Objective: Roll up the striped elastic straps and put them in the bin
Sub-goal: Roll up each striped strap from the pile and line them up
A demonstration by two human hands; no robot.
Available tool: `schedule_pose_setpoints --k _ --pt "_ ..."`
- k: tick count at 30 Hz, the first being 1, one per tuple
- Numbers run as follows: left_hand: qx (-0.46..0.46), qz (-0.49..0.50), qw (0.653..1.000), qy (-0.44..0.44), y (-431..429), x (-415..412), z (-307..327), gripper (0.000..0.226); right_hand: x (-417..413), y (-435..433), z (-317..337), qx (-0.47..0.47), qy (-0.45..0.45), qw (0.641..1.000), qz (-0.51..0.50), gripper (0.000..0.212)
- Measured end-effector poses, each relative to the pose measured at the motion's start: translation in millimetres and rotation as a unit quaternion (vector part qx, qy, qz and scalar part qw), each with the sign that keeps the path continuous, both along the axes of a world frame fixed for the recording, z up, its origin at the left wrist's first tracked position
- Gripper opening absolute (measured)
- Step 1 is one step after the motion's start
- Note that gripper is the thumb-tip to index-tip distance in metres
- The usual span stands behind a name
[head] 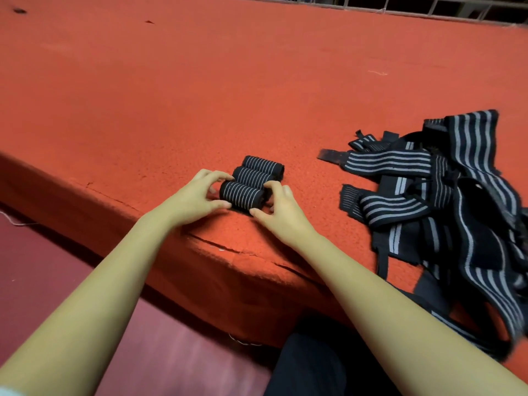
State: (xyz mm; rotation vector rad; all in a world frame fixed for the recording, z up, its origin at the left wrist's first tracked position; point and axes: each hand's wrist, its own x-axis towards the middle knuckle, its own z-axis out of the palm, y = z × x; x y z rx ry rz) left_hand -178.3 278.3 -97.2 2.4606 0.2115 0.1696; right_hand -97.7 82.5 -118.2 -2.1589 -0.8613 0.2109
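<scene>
Pinching the nearest rolled strap (241, 195) by its ends, your left hand (197, 195) and right hand (281, 205) curl round it; two more rolls (254, 174) lie touching behind.

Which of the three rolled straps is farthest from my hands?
The back roll, last in the row; the left hand and right hand grip the front roll by its ends.

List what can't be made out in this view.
- Bin: nowhere in the head view, so its place is unknown.
- Loose straps: tangled and cut off by the right edge; count unclear.
- Nearest roll: both ends covered by the left hand and right hand.
</scene>
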Motion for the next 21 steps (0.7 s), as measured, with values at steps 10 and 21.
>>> schedule_pose_setpoints --k 10,21 --pt "0.237 -0.049 0.97 0.015 -63 24 66 0.035 24 -95 65 -0.215 -0.166 0.96 -0.062 0.045" --pt "0.274 -0.197 0.94 -0.057 -277 78 74 0.041 22 -277 96 -0.19 -0.242 0.936 -0.173 0.031"
